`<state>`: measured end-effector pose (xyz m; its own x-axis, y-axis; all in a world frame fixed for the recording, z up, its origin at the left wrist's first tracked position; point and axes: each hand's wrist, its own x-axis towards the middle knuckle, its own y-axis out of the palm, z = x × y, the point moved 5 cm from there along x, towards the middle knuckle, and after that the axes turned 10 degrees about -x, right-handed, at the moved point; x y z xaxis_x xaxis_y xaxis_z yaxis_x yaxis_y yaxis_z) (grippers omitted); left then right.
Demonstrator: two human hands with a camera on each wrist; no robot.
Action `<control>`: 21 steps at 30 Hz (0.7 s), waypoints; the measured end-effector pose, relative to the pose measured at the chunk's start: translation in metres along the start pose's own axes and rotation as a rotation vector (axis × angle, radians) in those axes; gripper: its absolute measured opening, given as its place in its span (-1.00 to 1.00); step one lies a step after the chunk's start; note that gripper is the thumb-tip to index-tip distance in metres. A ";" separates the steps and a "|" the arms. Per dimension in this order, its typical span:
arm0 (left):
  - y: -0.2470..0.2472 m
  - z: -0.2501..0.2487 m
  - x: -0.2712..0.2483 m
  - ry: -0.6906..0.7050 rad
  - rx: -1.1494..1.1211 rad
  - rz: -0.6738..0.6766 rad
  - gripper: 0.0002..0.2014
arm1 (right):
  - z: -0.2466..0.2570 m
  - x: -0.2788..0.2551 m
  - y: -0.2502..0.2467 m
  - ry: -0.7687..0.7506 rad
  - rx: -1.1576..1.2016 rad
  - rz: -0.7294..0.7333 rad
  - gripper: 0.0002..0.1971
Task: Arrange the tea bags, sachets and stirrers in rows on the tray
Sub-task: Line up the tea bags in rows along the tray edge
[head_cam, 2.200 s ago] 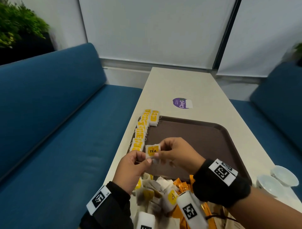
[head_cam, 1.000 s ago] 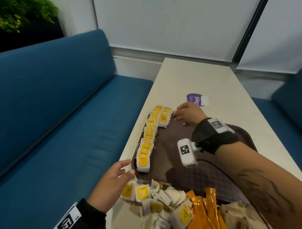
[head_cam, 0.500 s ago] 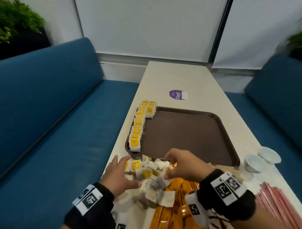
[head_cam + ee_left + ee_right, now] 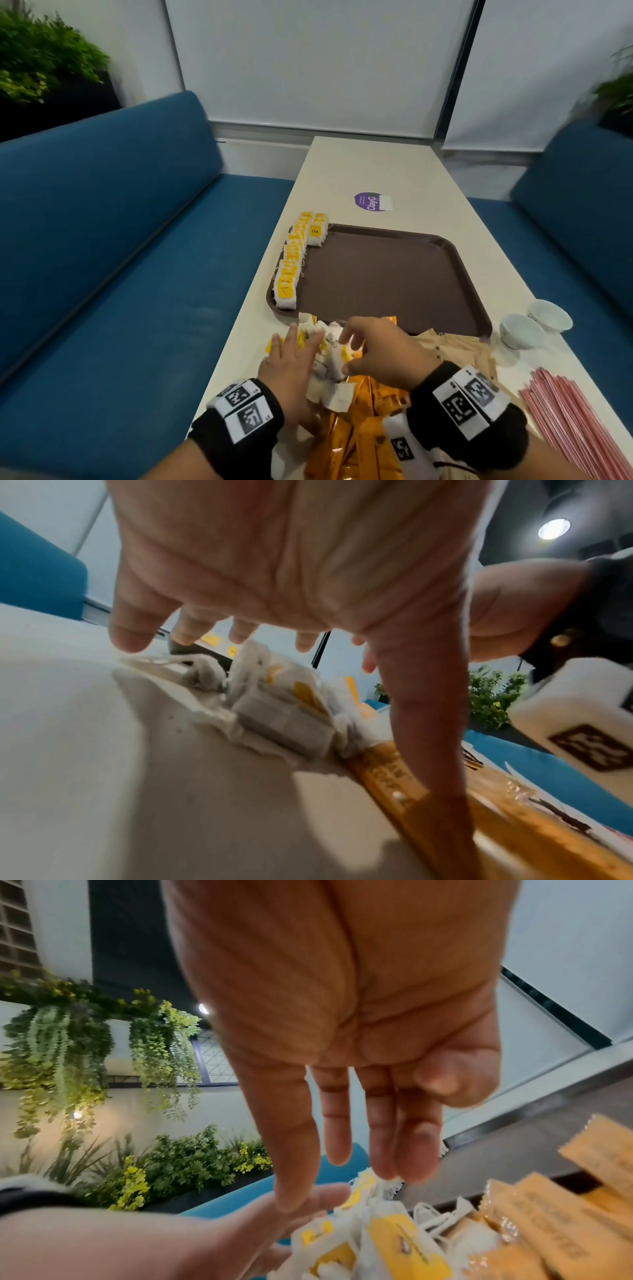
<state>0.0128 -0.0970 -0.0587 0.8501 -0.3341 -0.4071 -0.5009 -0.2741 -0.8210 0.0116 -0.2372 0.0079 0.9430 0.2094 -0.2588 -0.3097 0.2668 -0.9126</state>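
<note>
A brown tray [image 4: 394, 284] lies on the table. A row of yellow-labelled tea bags [image 4: 291, 263] runs along its left edge, and a second row starts at the far left corner. Loose tea bags [image 4: 329, 363] [image 4: 284, 710] [image 4: 394, 1240] are heaped at the tray's near edge. My left hand [image 4: 294, 349] [image 4: 274, 561] hovers over the heap's left side with fingers spread. My right hand [image 4: 363, 342] [image 4: 342, 1015] reaches over the heap's right side with fingers extended; nothing is held. Orange sachets [image 4: 356, 428] lie under the heap.
Brown paper sachets [image 4: 455, 349] lie right of the heap, and pink stirrers [image 4: 575, 421] are bundled at the near right. Two white cups [image 4: 520, 330] stand beside the tray's right corner. A purple sticker [image 4: 371, 201] is beyond the tray. Blue sofas [image 4: 102, 274] flank the table.
My right hand has come back from the tray's far left corner, where it left a tea bag, to the loose heap. My left hand has moved onto the heap.
</note>
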 end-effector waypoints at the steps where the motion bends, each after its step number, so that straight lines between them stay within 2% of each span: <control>1: 0.000 -0.003 0.002 0.004 0.006 -0.010 0.27 | 0.003 -0.009 0.001 -0.040 -0.072 0.000 -0.72; 3: -0.002 -0.008 0.006 0.011 0.024 -0.027 0.25 | 0.012 -0.026 0.011 -0.175 -0.198 0.061 -0.79; 6: -0.002 -0.012 0.011 0.021 0.033 -0.036 0.21 | 0.022 -0.046 0.036 -0.390 -0.318 0.223 -0.66; 9: 0.001 -0.012 0.017 0.032 0.029 -0.042 0.14 | 0.023 -0.054 0.050 -0.491 -0.321 0.293 -0.57; 15: -0.005 -0.012 0.026 0.023 0.066 -0.085 -0.31 | 0.018 -0.055 0.051 -0.533 -0.343 0.299 -0.61; 21: -0.007 -0.011 0.025 0.007 0.063 -0.079 -0.42 | 0.006 -0.045 0.046 -0.431 -0.329 0.259 -0.57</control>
<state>0.0360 -0.1137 -0.0593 0.8852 -0.3201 -0.3376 -0.4212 -0.2430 -0.8738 -0.0459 -0.2284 -0.0200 0.6860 0.6095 -0.3974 -0.4043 -0.1348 -0.9046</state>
